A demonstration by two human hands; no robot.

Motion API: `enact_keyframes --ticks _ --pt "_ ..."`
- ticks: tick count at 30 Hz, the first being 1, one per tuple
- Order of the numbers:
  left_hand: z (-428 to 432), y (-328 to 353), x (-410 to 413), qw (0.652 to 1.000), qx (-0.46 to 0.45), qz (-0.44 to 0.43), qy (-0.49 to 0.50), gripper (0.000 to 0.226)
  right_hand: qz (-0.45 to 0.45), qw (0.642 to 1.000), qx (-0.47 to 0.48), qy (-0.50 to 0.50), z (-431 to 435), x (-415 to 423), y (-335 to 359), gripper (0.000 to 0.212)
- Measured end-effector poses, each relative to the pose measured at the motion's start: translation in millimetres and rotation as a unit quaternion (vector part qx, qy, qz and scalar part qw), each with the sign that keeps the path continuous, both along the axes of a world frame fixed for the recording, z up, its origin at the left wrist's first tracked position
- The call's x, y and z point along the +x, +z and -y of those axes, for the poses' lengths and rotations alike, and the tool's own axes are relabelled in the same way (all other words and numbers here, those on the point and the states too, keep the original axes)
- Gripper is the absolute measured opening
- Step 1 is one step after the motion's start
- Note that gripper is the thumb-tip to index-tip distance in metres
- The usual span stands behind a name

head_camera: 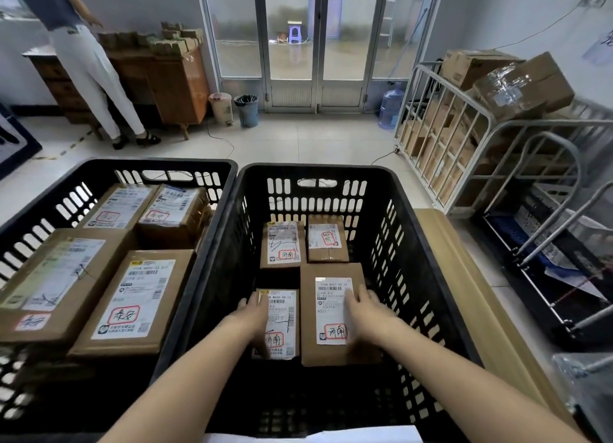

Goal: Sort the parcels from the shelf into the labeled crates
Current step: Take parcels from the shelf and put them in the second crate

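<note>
Right crate point(428, 243): four parcels on its floor, two far parcels point(282, 243) side by side, two near.

Left hand point(257, 313) grips the small parcel point(282, 326) at its left edge, thumb on top and fingers curled over the side.

Right hand point(365, 310) lies on the large parcel point(328, 273), fingers straight and together across its label. The two near parcels sit edge to edge.

Bare crate floor shows along the near wall, beside both side walls, and in a gap beyond the small parcel.

Left crate point(33, 230): abuts it, packed with boxes.
</note>
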State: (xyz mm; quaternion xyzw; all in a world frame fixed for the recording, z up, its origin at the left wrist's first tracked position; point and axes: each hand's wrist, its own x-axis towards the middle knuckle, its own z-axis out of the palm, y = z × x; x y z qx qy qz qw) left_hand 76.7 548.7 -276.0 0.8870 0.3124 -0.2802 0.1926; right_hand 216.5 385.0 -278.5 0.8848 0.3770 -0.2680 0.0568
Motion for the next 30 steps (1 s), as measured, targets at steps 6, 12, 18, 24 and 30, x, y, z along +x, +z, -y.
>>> enact_keyframes --ticks 6,12,18,24,30 --pt "1.8 -0.5 -4.3 0.995 0.058 -0.001 -0.083 0.069 -0.001 0.995 -0.008 0.100 3.6 1.2 -8.6 0.101" --pt "1.5 -10.5 0.7 0.987 0.118 -0.011 -0.112 0.066 0.009 0.994 -0.033 0.105 1.2 -1.5 -9.1 0.094" --pt "0.5 -13.3 -3.6 0.967 0.192 -0.013 -0.167 0.076 0.023 0.994 -0.061 0.093 -3.6 -13.0 -0.1 0.087" --pt "-0.7 6.8 -0.3 0.965 0.193 -0.010 -0.179 0.084 0.031 0.994 -0.042 0.096 0.1 -14.7 9.3 0.083" --pt "2.3 37.5 0.4 0.969 0.181 0.051 -0.163 0.093 0.035 0.995 -0.013 0.088 10.2 -20.8 23.2 0.084"
